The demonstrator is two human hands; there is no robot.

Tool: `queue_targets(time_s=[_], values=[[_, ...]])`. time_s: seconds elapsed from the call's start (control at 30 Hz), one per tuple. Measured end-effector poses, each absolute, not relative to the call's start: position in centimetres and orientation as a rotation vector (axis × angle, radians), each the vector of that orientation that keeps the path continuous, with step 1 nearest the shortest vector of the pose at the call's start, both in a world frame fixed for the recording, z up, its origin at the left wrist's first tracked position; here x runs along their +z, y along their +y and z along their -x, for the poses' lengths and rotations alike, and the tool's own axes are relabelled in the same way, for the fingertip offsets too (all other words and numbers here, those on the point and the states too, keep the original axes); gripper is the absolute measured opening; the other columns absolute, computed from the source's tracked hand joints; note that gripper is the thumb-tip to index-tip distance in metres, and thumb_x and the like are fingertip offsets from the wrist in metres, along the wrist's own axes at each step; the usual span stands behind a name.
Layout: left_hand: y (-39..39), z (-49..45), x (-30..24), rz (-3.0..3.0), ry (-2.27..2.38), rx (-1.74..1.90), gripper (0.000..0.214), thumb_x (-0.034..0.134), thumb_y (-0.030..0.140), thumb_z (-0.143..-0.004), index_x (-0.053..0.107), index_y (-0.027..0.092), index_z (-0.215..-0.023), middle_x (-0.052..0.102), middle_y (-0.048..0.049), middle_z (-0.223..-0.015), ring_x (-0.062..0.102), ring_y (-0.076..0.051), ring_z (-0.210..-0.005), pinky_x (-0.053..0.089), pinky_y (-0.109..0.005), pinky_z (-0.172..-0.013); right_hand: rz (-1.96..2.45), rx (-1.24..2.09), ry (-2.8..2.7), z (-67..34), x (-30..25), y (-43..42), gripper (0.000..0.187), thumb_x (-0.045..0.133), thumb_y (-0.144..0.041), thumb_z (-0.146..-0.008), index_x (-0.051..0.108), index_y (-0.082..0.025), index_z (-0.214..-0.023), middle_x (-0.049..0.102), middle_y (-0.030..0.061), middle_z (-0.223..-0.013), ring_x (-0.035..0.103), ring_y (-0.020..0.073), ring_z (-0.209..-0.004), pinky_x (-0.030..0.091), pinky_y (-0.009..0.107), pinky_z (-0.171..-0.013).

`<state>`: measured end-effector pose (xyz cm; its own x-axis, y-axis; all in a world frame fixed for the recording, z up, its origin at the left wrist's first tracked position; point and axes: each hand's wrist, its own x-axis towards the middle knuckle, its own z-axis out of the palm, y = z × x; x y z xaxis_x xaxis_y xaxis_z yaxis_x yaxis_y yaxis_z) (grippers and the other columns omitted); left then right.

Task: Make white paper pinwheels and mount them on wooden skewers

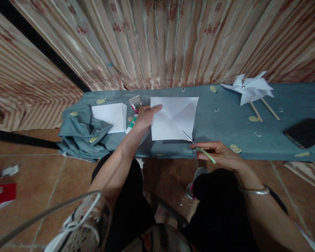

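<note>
A white square sheet of paper [173,117] with diagonal creases lies on the blue-grey cloth [225,129] that covers the table. My left hand [144,117] holds the sheet's left edge, thumb on top. My right hand [220,154] is closed on green-handled scissors [199,147], whose blades reach the sheet's lower right corner along a crease.
A stack of white paper squares [110,116] lies at the left, with a small bag of pins [136,103] beside it. A finished white pinwheel [249,89] on wooden sticks [262,110] lies at the right, near a dark phone [306,132]. Curtains hang behind.
</note>
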<state>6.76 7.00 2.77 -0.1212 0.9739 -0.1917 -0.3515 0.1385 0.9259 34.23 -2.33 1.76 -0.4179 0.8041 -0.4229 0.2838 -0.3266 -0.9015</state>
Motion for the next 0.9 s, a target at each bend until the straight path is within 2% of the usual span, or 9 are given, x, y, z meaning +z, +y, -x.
queue_targets(time_s=[0.13,0.3,0.7,0.9], values=[[6.9,-6.92,2.5,-0.775,1.123,1.316,0.021,0.085,0.029,-0.061,0.073,0.015,-0.071,0.073,-0.0074,-0.069,0.073,-0.033,-0.083,0.06,-0.041,-0.07,1.402,1.798,-1.505,-34.16,1.75,-2.35,0.059,0.087,-0.048,-0.06,0.077,-0.018,-0.109,0.068,0.0006,-0.071,0.06,0.0127,-0.065,0.051,0.028,-0.064],[6.88,-6.9,2.41,-0.8,1.127,1.325,0.023,0.084,0.03,-0.062,0.075,0.014,-0.075,0.073,-0.0099,-0.07,0.072,-0.036,-0.089,0.06,-0.045,-0.074,1.407,1.811,-1.512,-34.03,1.85,-2.35,0.058,0.087,-0.049,-0.059,0.078,-0.019,-0.108,0.066,-0.0005,-0.069,0.058,0.0124,-0.063,0.05,0.028,-0.062],[6.83,-6.75,2.55,-0.819,1.17,1.277,0.029,0.083,0.035,-0.059,0.073,0.013,-0.076,0.074,-0.0063,-0.073,0.071,-0.025,-0.071,0.056,-0.035,-0.067,1.417,1.83,-1.496,-33.97,2.09,-2.29,0.061,0.088,-0.05,-0.056,0.078,-0.015,-0.105,0.064,-0.0005,-0.067,0.054,0.011,-0.061,0.047,0.026,-0.058],[6.48,-7.21,2.42,-0.818,1.14,1.241,0.039,0.086,0.041,-0.051,0.074,0.013,-0.075,0.075,-0.0061,-0.071,0.069,-0.022,-0.064,0.053,-0.031,-0.062,1.375,1.843,-1.521,-33.73,2.12,-2.26,0.058,0.087,-0.051,-0.058,0.079,-0.016,-0.104,0.067,0.0013,-0.07,0.055,0.0116,-0.063,0.049,0.027,-0.06]])
